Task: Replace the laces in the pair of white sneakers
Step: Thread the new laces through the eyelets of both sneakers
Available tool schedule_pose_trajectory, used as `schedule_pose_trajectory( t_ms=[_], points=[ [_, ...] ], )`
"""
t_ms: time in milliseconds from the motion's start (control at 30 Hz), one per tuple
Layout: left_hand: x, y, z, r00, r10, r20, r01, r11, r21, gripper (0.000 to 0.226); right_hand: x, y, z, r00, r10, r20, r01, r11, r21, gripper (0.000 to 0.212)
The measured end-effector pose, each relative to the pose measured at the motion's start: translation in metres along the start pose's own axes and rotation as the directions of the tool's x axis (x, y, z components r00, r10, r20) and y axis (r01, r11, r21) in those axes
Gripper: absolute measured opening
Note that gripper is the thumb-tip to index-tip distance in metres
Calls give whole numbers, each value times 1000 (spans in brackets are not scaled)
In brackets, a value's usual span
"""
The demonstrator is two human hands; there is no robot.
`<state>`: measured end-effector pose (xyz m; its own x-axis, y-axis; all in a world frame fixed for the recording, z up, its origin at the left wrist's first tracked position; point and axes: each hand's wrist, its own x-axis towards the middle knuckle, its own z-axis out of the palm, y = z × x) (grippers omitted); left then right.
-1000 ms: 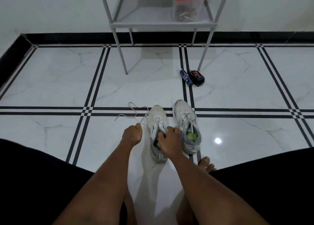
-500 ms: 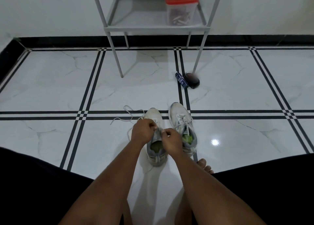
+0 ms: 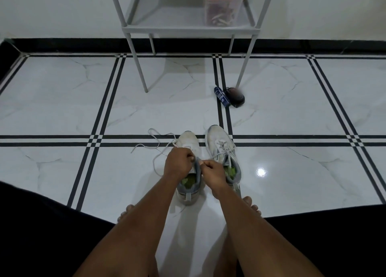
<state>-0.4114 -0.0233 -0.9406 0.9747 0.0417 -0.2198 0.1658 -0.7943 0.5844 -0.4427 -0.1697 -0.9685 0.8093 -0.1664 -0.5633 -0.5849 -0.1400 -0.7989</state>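
left hand (image 3: pixel 179 164) | right hand (image 3: pixel 214 173) | both pinch left sneaker (image 3: pixel 189 143) (lace (image 3: pixel 155 146) loose)

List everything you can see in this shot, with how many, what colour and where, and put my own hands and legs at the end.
sneakers: 2, white with grey collars and green insoles, side by side on the floor; right one laced.
loose lace: 1, white, trailing left from the left sneaker.
shelf rack: 1, grey metal, against the wall.
container: 1, clear with a red lid, on the rack.
small dark items: 2, blue and black, by a rack leg.
floor: white marble tiles, black stripes.
left hand: curled over the left sneaker.
right hand: pinching at that sneaker's tongue.
legs, bare feet: 2.
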Motion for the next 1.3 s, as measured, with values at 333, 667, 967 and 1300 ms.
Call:
schedule_pose_trajectory(
  t_ms=[333,667,967,1300],
  points=[
    [-6,1,-3,998,-50,23,54,971,-232,23,1,0,-2,999,-50,11,50,998,-32,25],
    [-12,5,0,997,-74,-15,69,975,-211,25,0,-10,-4,986,-146,86,161,963,-218,30],
    [-18,-7,1,994,-35,-99,21,991,-136,24,13,-13,11,998,-55,-11,52,987,-151,30],
    [-55,-48,18,945,-293,-146,282,955,-91,29,2,-83,-16,950,89,299,-181,938,297,24]
  ],
)
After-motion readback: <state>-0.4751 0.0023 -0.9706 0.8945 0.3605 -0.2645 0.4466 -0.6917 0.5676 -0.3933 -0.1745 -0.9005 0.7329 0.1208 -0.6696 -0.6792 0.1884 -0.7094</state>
